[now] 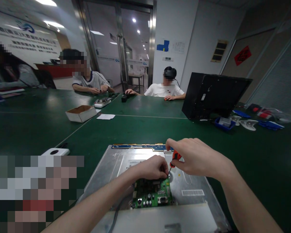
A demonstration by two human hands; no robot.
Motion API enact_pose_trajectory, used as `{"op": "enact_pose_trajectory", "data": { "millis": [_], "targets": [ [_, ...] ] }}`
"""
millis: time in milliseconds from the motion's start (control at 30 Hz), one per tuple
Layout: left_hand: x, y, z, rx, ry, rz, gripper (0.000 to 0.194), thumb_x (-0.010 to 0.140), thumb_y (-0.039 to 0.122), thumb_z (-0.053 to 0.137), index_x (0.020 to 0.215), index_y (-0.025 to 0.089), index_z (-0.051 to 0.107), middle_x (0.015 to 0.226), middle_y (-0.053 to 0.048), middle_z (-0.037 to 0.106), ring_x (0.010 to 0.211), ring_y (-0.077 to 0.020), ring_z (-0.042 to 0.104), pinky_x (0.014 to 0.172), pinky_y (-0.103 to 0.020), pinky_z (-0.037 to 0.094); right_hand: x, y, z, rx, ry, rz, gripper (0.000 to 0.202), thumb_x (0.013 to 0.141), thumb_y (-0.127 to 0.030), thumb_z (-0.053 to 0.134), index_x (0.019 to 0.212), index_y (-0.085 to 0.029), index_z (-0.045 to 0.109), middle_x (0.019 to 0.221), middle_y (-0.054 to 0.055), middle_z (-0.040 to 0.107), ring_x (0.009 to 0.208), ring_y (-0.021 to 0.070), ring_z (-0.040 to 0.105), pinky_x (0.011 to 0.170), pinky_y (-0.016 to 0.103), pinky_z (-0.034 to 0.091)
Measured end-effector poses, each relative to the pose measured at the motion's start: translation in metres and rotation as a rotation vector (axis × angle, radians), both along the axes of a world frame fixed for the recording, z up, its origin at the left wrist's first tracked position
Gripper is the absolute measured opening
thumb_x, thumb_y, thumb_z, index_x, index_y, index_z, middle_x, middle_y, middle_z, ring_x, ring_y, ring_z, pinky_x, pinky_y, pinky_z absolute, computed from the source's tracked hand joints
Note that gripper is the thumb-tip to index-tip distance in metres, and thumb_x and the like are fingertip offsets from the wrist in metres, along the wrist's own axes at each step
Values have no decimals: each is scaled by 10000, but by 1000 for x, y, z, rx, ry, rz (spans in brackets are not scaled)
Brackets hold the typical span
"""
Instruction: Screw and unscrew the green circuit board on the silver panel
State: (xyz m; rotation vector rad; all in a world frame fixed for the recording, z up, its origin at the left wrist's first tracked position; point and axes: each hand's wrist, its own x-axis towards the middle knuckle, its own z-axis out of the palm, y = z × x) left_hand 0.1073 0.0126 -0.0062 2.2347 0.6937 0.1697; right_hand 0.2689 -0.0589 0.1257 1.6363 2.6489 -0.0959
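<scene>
My right hand (196, 157) is closed round the red and black handle of a screwdriver (176, 156). The screwdriver tilts, its thin shaft running down to the upper right corner of a green circuit board (153, 194). Close by the tip, my left hand (154, 166) has its fingers pinched together over the board's top edge; whatever lies between them is hidden. The board sits on the silver metal back of a display panel (192, 181). Along the panel's far edge runs a narrow blue circuit strip (140, 147).
A black monitor housing (215, 97) stands at the right behind a blue tray (224, 123). An open cardboard box (81, 114) and white paper (106, 116) lie left on the green table (145, 126). Several people sit around it, one close at my left, blurred out.
</scene>
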Motion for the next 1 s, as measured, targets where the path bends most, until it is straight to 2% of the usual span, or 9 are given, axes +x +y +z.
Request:
{"op": "enact_pose_trajectory", "data": {
  "millis": [133,267,367,433,567,667,833,933,1000],
  "targets": [
    [0,-1,0,11,11,6,100,682,55,637,700,149,668,629,27,610,601,-130,546,557,-209,378,-3,0,-1,29,-6,6,233,820,-302,638,1029,-236,558,839,19,708,766,219,654,543,270,282],
    [-1,0,-2,-3,-7,5,130,663,38,630,718,151,666,682,19,635,647,-141,566,590,-214,402,-8,3,-3,83,-65,-49,201,878,-404,585,952,-219,610,753,43,704,677,233,657,493,282,228],
    [-1,1,-4,-2,-12,9,139,660,36,622,719,152,671,669,22,630,639,-138,562,589,-211,404,-7,3,-4,74,-66,-49,171,912,-365,541,968,-220,612,761,44,705,682,229,658,497,280,244],
    [-1,2,-4,23,-4,-8,127,667,44,621,715,149,675,663,18,628,628,-139,558,583,-214,398,-6,2,-4,61,-41,-27,162,886,-299,567,1024,-217,583,791,37,705,703,221,657,513,277,267],
    [-1,1,-3,46,12,-29,133,679,52,616,739,147,687,680,10,642,637,-146,569,584,-216,397,-2,-1,-2,17,20,19,279,814,-225,618,1082,-228,538,850,15,703,756,205,654,559,271,306],
    [-1,0,-2,50,20,-14,125,688,56,617,730,151,686,676,12,644,641,-147,573,581,-214,394,-1,-2,-1,0,39,26,255,811,-246,637,1053,-245,559,881,5,709,798,204,655,579,268,321],
    [-2,-1,-2,40,13,2,129,689,49,622,735,157,676,694,17,646,664,-144,572,599,-206,404,-4,1,0,12,-21,-49,247,834,-421,658,1010,-250,633,822,22,723,776,234,674,549,278,318],
    [-1,0,-3,28,-8,-2,144,681,34,617,744,152,669,701,13,642,664,-141,568,603,-206,406,-5,3,-2,33,-29,-33,167,905,-379,574,986,-265,666,802,22,726,769,223,677,559,282,324],
    [-1,0,-3,38,1,-3,123,681,44,625,728,149,671,689,11,636,658,-146,566,594,-211,399,-4,2,-2,36,-3,-1,147,899,-315,569,1011,-272,654,841,13,729,801,217,675,568,280,323]
  ]
}}
